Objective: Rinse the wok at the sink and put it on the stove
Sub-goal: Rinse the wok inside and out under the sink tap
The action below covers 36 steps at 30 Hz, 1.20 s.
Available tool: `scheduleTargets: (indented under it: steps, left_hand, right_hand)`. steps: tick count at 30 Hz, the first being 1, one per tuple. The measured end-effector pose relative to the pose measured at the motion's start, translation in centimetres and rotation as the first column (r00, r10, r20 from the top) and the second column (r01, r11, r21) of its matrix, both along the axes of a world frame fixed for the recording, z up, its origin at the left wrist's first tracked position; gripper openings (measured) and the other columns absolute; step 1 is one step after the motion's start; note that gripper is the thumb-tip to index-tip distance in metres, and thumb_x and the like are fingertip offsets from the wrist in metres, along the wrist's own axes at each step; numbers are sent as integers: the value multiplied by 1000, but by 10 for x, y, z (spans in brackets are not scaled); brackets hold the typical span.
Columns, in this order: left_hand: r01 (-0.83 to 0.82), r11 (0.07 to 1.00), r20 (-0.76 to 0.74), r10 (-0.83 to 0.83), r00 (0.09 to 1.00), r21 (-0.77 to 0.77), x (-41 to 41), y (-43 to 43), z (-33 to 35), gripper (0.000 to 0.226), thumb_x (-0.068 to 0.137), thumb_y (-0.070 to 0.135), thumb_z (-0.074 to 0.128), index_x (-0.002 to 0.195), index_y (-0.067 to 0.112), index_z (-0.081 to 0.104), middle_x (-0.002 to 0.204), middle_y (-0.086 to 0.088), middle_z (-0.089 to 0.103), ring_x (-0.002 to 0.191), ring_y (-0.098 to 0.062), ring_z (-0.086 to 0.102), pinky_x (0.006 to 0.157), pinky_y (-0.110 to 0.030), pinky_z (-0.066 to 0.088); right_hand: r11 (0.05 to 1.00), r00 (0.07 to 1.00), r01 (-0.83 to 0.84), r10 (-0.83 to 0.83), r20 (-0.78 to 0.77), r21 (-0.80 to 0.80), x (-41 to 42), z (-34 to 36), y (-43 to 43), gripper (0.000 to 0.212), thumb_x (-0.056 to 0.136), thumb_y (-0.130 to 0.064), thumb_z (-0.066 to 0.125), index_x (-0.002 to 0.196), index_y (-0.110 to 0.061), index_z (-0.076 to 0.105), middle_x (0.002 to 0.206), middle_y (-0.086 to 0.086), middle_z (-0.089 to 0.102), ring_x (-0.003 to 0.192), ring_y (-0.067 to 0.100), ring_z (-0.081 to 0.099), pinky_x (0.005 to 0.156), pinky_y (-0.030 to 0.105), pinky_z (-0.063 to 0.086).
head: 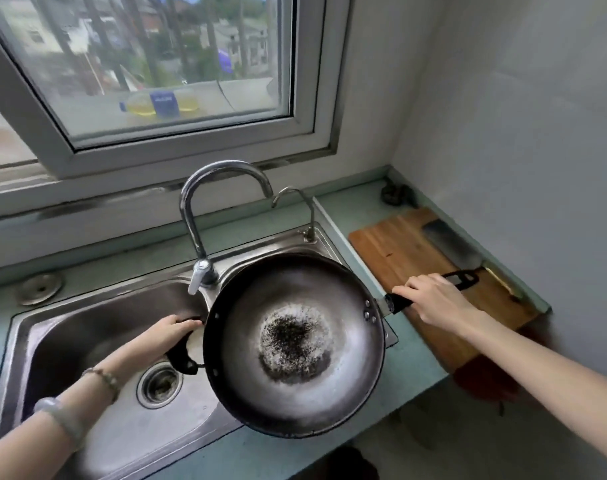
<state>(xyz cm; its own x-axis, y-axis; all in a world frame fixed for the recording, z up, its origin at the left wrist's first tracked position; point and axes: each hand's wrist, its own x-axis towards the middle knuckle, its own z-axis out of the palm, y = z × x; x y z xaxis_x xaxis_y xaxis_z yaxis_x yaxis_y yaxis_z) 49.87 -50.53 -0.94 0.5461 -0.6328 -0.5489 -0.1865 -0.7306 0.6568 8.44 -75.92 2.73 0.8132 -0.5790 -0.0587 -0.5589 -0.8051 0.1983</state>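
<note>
The left hand [172, 332] grips the loop handle [182, 360] of the wok [295, 344]. The right hand [430, 299] grips its long handle [397, 303]. The sink [70, 334] lies beneath the left fingers [184, 323], the cutting board [392, 247] beneath the right fingers [409, 287].

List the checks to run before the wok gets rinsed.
1. Left hand grips loop handle: ok.
2. Right hand grips long handle: ok.
3. Wok at least partly over sink: ok.
4. Water flowing from tap: not ok, none seen.
5. Wok under spout: cannot tell.
6. Stove free: cannot tell, out of view.
</note>
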Motion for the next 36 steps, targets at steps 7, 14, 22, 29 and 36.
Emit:
scheduleTargets:
  steps: [7,14,22,29,36]
  left_hand:
    - [-435,900,-97,436,895,37,-18,1,-29,23,83,17,71,82,-6,68,65,-13,59,61,-27,55,65,-36,44]
    - [-620,784,24,620,784,-8,-37,-12,-49,25,82,24,73,92,1,69,71,-14,64,66,-26,57,64,-33,43]
    - [-579,814,179,565,806,38,-30,-35,-60,15,86,32,67,81,17,68,78,-10,69,83,-26,63,72,-32,44]
    - [-570,821,165,558,813,31,-15,-45,-83,20,87,29,65,76,14,69,65,-8,66,76,-28,63,62,-32,41]
    - [-558,829,119,550,827,50,-5,-42,-98,25,84,37,67,82,13,74,72,-13,72,79,-28,66,69,-33,45]
  right_hand:
    - [962,962,-271,271,-37,6,33,-35,-94,62,35,-7,88,91,-24,69,68,-4,62,59,19,63,55,30,50]
    - [943,951,-291,303,-60,161,69,-69,-145,51,61,2,71,107,-18,65,88,7,67,80,30,65,73,40,49]
    - [926,944,-297,321,-73,233,93,-90,-159,43,76,-3,62,116,-19,60,100,7,64,95,30,62,83,39,44]
    - [929,947,-273,305,-98,251,102,-93,-155,40,79,-8,63,117,-19,58,103,6,63,98,29,60,83,38,42]
    - [959,978,-182,199,-62,219,101,-100,-149,48,61,-1,77,105,-17,69,86,4,67,82,28,63,69,40,48]
